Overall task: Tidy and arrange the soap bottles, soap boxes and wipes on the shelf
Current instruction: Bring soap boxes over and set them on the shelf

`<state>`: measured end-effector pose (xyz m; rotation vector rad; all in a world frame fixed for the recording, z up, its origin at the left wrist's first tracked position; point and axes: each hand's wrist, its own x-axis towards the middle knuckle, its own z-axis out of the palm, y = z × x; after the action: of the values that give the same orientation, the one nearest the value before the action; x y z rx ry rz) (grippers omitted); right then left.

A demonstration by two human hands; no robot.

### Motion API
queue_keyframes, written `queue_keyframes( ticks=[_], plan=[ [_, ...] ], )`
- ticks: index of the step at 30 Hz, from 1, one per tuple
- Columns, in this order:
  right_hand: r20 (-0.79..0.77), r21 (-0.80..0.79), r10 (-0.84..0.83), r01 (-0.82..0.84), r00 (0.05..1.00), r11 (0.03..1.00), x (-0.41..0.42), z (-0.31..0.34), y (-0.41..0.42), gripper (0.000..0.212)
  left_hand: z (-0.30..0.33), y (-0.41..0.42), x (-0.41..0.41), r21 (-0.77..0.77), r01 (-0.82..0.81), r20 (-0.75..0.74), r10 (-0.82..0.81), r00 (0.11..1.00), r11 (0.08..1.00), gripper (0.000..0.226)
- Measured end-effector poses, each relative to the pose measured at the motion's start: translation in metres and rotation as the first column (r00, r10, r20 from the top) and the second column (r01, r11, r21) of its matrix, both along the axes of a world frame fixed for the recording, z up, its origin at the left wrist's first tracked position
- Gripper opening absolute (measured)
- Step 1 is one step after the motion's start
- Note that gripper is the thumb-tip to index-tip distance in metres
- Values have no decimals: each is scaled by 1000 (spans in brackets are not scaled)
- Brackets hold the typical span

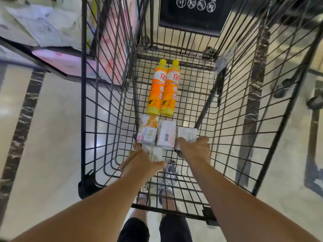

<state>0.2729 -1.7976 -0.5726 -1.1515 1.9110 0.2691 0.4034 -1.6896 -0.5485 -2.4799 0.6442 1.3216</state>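
While our left hand [139, 161] and right hand [195, 145] each clamp a soap box [187, 135], we should lift straight up, clear of the cart [108, 102] wire.

A glossy cream floor [52, 154] fills the view, crossed by dark marbled strips [22, 126] that run away from the camera on both sides. Ceiling light glares off the polished tiles in soft white patches. A black wire shopping cart [108, 95] stands in the middle, with a black panel [194, 14] bearing white round symbols at its far end. At upper left a dark-edged shelf [26, 49] carries what may be pale and pink packages, too blurred to identify.
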Motion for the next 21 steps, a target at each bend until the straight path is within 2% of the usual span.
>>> queue_keyframes(
  ticks=[4,7,9,11,13,16,18,21],
  plan=[
    [-13,-17,55,-55,998,998,-7,27,2,61,20,0,2,-19,-45,-57,44,997,999,106],
    [39,-74,93,-90,995,993,-10,58,11,56,47,1,8,-54,-84,-71,80,994,995,91],
    [119,-114,119,-106,986,988,-9,84,18,40,73,5,15,-147,-97,-100,83,991,984,79],
    [214,-134,132,-105,968,985,-4,120,28,15,110,12,21,-281,-122,-179,73,981,952,61],
    [316,-179,167,-114,934,977,3,159,38,6,154,21,28,-399,-191,-234,102,967,897,41],
    [460,-241,280,-185,843,953,17,227,53,1,223,40,44,-499,-296,-285,169,944,815,21],
    [522,-320,391,-251,758,914,21,273,64,5,268,62,51,-560,-327,-267,208,941,761,8],
    [594,-459,549,-312,589,832,26,334,81,11,324,102,53,-687,-368,-224,299,928,627,3]
  ],
)
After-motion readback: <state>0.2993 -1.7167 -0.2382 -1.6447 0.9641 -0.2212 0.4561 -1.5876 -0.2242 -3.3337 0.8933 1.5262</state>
